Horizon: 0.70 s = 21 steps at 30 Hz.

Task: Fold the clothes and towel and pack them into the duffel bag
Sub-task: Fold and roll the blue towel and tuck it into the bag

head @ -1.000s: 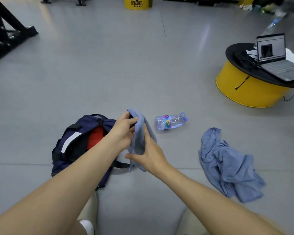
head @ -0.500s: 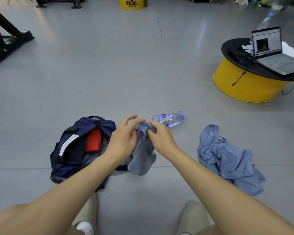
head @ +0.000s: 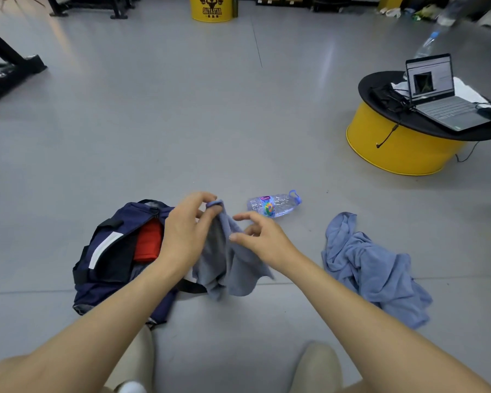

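A small grey-blue towel (head: 233,268) hangs in front of me, pinched at its top corner by my left hand (head: 186,231). My right hand (head: 262,236) hovers just right of the cloth with fingers spread and loosely curled, holding nothing. The navy duffel bag (head: 111,268) lies open on the floor at the left, with a red folded garment (head: 149,241) and a dark one inside. A crumpled light-blue shirt (head: 372,268) lies on the floor to the right.
A clear plastic water bottle (head: 272,204) lies on its side just beyond my hands. A low yellow round table (head: 403,148) with a laptop (head: 442,95) stands at the right. My knees and shoes are at the bottom edge. A black metal frame (head: 6,69) sits far left.
My right hand has let go of the towel's top and moved slightly right, fingers spread. My left hand keeps its pinch and the towel now hangs lower and wider.
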Tool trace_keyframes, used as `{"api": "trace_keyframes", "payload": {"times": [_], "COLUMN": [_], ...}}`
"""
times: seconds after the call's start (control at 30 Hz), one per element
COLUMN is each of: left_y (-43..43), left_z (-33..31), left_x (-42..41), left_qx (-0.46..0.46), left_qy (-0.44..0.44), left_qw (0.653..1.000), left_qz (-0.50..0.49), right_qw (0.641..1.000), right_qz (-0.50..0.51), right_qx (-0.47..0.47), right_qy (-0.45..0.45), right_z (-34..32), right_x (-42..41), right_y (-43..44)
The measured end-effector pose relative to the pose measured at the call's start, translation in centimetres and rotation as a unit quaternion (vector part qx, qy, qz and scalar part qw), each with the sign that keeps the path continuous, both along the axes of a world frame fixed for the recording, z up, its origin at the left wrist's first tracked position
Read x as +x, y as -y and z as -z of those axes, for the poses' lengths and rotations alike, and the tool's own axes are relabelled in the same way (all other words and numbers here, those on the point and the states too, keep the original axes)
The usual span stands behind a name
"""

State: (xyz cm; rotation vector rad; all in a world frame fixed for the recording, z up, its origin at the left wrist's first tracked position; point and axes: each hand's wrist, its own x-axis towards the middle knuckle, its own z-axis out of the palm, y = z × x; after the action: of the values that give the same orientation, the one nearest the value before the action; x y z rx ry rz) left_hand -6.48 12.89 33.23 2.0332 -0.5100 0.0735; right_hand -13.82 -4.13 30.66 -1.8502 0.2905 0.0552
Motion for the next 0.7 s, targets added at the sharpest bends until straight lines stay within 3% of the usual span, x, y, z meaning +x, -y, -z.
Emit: {"api": "trace_keyframes", "payload": {"times": [0.07, 0.13, 0.3, 0.7], "left_y": [0.0, 0.0, 0.5, 0.6], "left_z": [-0.6, -1.3, -3.1, -3.3], "left_x": [0.3, 0.5, -0.1, -0.1], "left_qx": [-0.067, -0.106, -0.126, -0.115], "left_qy": [-0.104, -0.139, -0.129, -0.166], "left_qw": [0.992, 0.985, 0.984, 0.979], "left_qz": [-0.008, -0.006, -0.010, 0.016], "right_qw": [0.999, 0.993, 0.978, 0.972], "right_qz": [-0.026, -0.054, -0.040, 0.125], "right_qx": [-0.023, -0.080, -0.184, -0.199], "right_qy": [-0.039, -0.065, -0.091, -0.002], "right_z": [0.2, 0.7, 1.6, 0.6], "right_x": [-0.7, -1.4, -2.6, 0.5], "right_y": [-0.7, -1.7, -4.7, -5.7]}}
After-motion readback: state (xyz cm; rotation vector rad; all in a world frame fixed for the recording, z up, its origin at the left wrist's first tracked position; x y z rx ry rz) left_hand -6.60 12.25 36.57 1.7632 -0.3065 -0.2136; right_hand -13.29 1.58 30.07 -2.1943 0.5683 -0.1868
